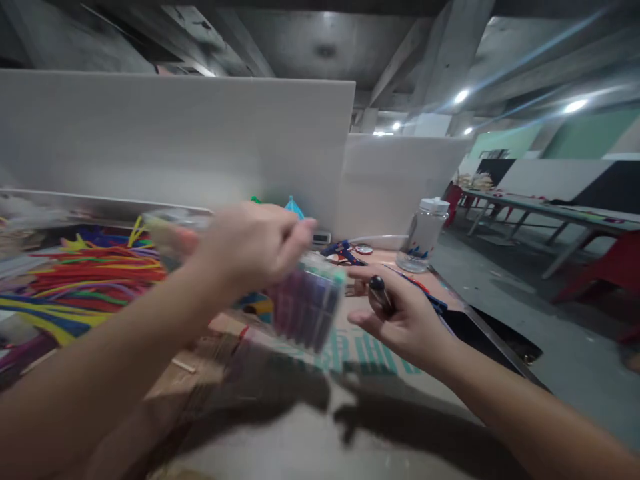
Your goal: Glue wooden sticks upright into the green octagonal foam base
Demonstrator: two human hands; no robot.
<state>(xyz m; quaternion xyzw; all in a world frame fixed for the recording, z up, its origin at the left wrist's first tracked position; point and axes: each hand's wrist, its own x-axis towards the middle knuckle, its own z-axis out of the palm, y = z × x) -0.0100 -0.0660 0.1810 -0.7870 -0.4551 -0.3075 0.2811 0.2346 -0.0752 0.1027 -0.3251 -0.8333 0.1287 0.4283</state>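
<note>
In the middle of the head view, my left hand [253, 243] is closed, its back toward me and blurred by motion. A clear pack of coloured markers [307, 307] hangs from it, tilted, above the cardboard; the fingertips on the pack are hidden. To the right, my right hand [407, 320] is curled around a dark pen [379, 291] with a rounded black end pointing toward me. The index finger of that hand reaches toward the pack's right edge; whether they touch I cannot tell.
Bundles of coloured pipe cleaners [95, 273] lie at the left. A clear bottle with white lid [423, 233] stands at the back right, near a blue glue gun [343, 250]. Cardboard [260, 427] covers the near table, and white panels [175, 140] rise behind.
</note>
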